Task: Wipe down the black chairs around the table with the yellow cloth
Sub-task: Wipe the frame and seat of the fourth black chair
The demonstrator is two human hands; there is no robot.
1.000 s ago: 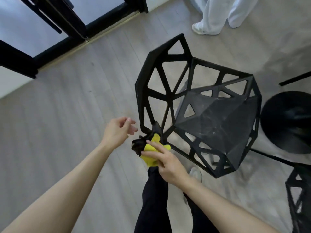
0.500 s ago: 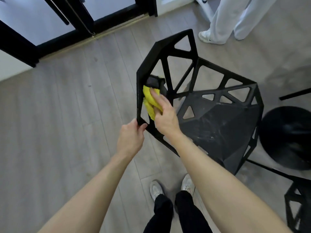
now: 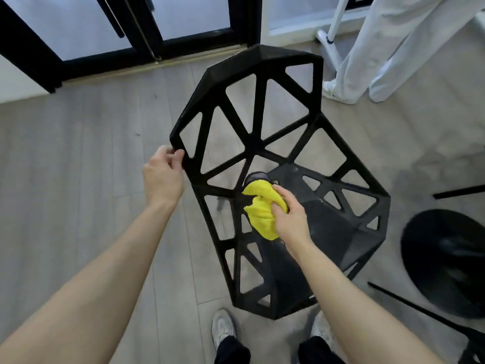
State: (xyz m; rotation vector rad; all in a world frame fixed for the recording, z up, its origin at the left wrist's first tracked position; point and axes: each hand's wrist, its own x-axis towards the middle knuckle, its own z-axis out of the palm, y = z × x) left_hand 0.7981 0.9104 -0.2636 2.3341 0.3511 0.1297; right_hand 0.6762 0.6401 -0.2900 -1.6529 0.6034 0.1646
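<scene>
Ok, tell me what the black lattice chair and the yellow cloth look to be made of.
Black lattice chair: rigid moulded or cast struts with a matte, slightly grainy finish; plastic or coated metal, the look leaves it open. Yellow cloth: soft napped fabric, probably microfibre, bunched in folds under the right hand.

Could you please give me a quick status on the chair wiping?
Left hand grips black chair backrest edge. Right hand presses yellow cloth on frame near seat. Nothing in the way.
</scene>
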